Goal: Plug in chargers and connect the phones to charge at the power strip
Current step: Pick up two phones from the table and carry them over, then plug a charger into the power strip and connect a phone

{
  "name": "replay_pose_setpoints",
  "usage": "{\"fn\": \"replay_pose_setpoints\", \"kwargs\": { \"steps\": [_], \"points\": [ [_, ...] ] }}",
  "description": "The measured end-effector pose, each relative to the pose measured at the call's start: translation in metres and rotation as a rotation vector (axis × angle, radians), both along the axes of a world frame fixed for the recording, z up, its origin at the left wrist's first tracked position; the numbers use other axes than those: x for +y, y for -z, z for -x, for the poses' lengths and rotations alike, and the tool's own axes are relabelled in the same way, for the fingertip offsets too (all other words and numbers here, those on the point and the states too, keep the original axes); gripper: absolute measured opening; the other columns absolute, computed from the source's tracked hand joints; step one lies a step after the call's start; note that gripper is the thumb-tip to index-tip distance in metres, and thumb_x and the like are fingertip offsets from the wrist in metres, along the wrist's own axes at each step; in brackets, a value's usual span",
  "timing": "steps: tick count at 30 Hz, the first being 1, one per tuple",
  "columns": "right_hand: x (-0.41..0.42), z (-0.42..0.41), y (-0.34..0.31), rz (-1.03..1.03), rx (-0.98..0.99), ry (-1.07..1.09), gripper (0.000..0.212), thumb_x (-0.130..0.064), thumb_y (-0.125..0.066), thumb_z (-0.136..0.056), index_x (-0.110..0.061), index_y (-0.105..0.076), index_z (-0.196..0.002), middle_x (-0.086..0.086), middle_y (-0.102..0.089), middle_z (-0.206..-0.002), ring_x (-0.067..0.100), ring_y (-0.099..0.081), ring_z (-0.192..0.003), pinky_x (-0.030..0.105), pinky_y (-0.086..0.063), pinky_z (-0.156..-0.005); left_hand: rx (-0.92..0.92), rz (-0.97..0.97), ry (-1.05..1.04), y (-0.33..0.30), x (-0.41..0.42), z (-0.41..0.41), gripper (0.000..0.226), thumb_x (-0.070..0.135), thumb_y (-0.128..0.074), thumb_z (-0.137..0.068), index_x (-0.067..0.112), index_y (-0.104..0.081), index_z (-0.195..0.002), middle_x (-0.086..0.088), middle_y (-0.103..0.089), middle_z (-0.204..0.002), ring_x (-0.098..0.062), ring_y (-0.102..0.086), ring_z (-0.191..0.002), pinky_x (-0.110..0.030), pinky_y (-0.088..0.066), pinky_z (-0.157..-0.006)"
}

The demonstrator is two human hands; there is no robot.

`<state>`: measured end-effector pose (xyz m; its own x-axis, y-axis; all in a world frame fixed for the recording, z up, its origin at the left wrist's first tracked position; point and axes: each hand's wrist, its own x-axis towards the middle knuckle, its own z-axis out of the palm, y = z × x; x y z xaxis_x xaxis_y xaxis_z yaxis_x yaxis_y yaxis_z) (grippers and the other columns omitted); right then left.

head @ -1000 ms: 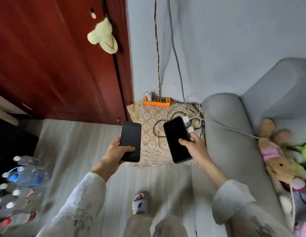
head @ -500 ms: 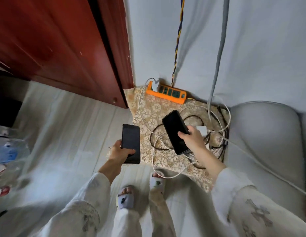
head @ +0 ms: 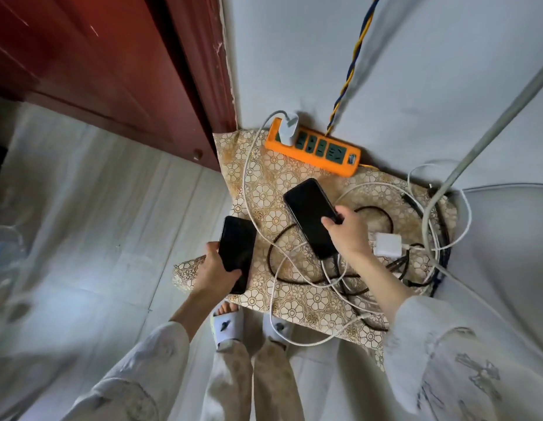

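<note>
Left hand (head: 214,270) is gripping a dark phone (head: 237,252), right hand (head: 347,235) is gripping a second phone (head: 309,215), both hovering over the patterned mat (head: 264,180). Orange power strip (head: 312,150) is sitting at 12 o'clock by the wall, one white charger (head: 288,129) plugged in; a loose charger (head: 387,244) is lying at 3 o'clock among cables.

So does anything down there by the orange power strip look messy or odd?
Yes. The cables on the patterned cloth lie in a knotted heap of black and white loops. One white charger lies loose among them, unplugged, while another charger sits in the power strip.
</note>
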<state>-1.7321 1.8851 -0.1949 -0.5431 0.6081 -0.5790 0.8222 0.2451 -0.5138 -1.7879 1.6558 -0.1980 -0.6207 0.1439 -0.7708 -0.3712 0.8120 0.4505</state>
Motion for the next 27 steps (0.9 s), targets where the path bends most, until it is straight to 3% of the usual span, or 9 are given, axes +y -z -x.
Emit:
{"fn": "replay_pose_setpoints", "kwargs": {
  "steps": [3,5,11,13,15,18,21,24,27],
  "points": [
    [-0.002,0.003,0.001,-0.202,-0.060,-0.152,0.042,-0.020,-0.056,-0.089,-0.003,-0.049,-0.127,0.018,-0.051,-0.129,0.034,-0.045,-0.123,0.042,-0.039,-0.104,0.097,0.108,0.160,-0.002,0.009,-0.001,0.060,0.010,-0.059,-0.082,0.002,-0.029,-0.133,-0.020,-0.040,-0.126,-0.035,-0.040,-0.115,-0.041,-0.041,-0.094],
    [-0.003,0.006,0.000,-0.285,-0.087,-0.240,0.041,-0.022,-0.053,-0.090,-0.002,-0.049,-0.126,0.019,-0.047,-0.129,0.035,-0.042,-0.123,0.043,-0.037,-0.105,0.106,0.134,0.187,-0.005,0.013,-0.002,0.056,0.014,-0.055,-0.085,0.004,-0.032,-0.134,-0.019,-0.035,-0.127,-0.037,-0.034,-0.120,-0.044,-0.033,-0.102],
    [0.003,0.022,-0.008,-0.369,0.009,-0.269,0.038,-0.024,-0.049,-0.092,-0.010,-0.050,-0.127,0.014,-0.053,-0.122,0.030,-0.048,-0.116,0.039,-0.043,-0.096,0.195,0.137,0.290,-0.007,0.011,0.014,0.033,0.008,-0.042,-0.088,0.003,-0.056,-0.118,-0.024,-0.055,-0.113,-0.037,-0.050,-0.105,-0.037,-0.039,-0.090],
    [0.007,0.032,-0.009,-0.406,0.057,-0.318,0.039,-0.023,-0.049,-0.092,-0.010,-0.049,-0.128,0.013,-0.051,-0.126,0.029,-0.044,-0.121,0.039,-0.040,-0.099,0.215,0.113,0.252,-0.008,0.010,0.020,0.033,0.006,-0.040,-0.090,0.005,-0.061,-0.115,-0.020,-0.059,-0.116,-0.034,-0.055,-0.104,-0.033,-0.041,-0.083],
    [0.010,0.043,-0.008,-0.435,0.066,-0.380,0.043,-0.022,-0.049,-0.092,-0.010,-0.044,-0.132,0.013,-0.045,-0.135,0.029,-0.038,-0.127,0.039,-0.035,-0.105,0.267,0.064,0.201,-0.012,0.013,0.026,0.032,0.007,-0.039,-0.092,0.007,-0.062,-0.114,-0.016,-0.058,-0.123,-0.032,-0.057,-0.108,-0.033,-0.043,-0.089],
    [0.017,0.060,-0.006,-0.488,0.042,-0.446,0.050,-0.023,-0.048,-0.092,-0.008,-0.034,-0.138,0.015,-0.035,-0.144,0.031,-0.029,-0.135,0.041,-0.028,-0.111,0.408,-0.157,0.005,-0.028,0.032,0.048,0.029,0.021,-0.040,-0.096,0.011,-0.057,-0.118,-0.009,-0.061,-0.118,-0.024,-0.060,-0.104,-0.026,-0.046,-0.081],
    [0.029,0.075,-0.003,-0.568,0.038,-0.457,0.054,-0.025,-0.050,-0.090,-0.006,-0.033,-0.138,0.014,-0.034,-0.144,0.031,-0.029,-0.134,0.043,-0.029,-0.110,0.520,-0.412,-0.081,-0.051,0.068,0.083,0.046,0.042,-0.042,-0.093,0.017,-0.041,-0.131,0.002,-0.054,-0.121,-0.010,-0.055,-0.105,-0.016,-0.043,-0.078],
    [0.038,0.085,0.002,-0.592,-0.011,-0.478,0.055,-0.025,-0.052,-0.089,-0.007,-0.034,-0.137,0.014,-0.035,-0.142,0.031,-0.029,-0.132,0.042,-0.029,-0.108,0.654,-0.433,0.122,-0.056,0.109,0.119,0.063,0.041,-0.054,-0.088,0.017,-0.029,-0.141,-0.005,-0.044,-0.136,-0.017,-0.047,-0.121,-0.028,-0.041,-0.096],
    [0.042,0.089,0.007,-0.634,-0.059,-0.516,0.053,-0.026,-0.052,-0.089,-0.008,-0.035,-0.136,0.012,-0.036,-0.140,0.030,-0.031,-0.129,0.040,-0.030,-0.106,0.691,-0.313,0.467,-0.044,0.141,0.143,0.065,0.019,-0.063,-0.084,0.019,-0.030,-0.141,-0.008,-0.043,-0.138,-0.024,-0.044,-0.125,-0.034,-0.036,-0.101]
  ]
}}
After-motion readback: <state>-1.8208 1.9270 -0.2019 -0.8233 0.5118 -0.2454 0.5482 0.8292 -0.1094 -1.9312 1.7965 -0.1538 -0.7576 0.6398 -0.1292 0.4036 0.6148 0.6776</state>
